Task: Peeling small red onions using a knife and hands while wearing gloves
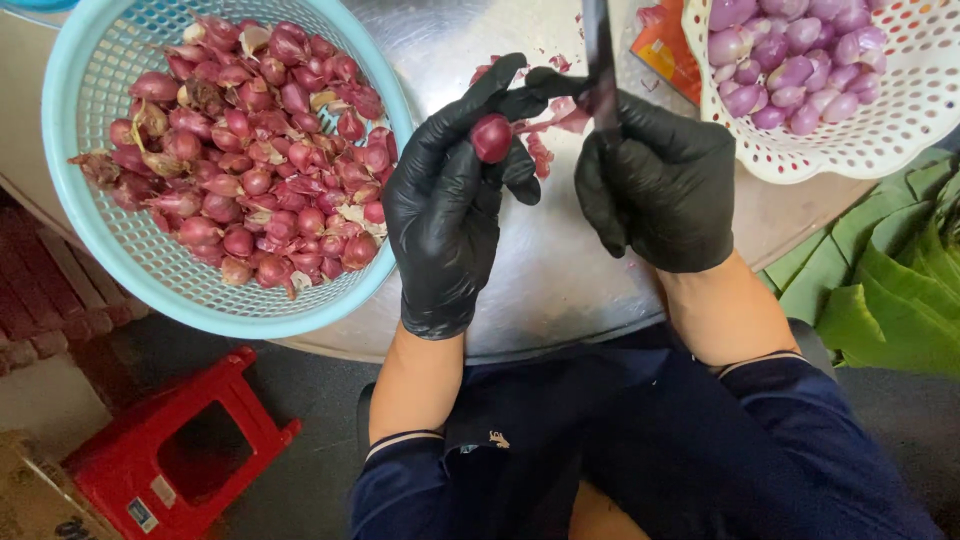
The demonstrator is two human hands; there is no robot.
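Observation:
Both hands wear black gloves. My left hand (445,205) pinches a small red shallot (491,138) between thumb and fingers above a round metal tray (560,270). My right hand (660,180) grips a dark knife (600,50), blade pointing away from me, right beside the shallot. A strip of purple skin hangs at the blade. Loose peels (540,155) lie on the tray under the hands.
A light blue basket (75,215) at left holds several unpeeled red shallots. At top right, a white perforated basket (900,130) holds peeled purple ones. Green leaves (900,290) lie at right. A red plastic stool (180,450) stands on the floor at lower left.

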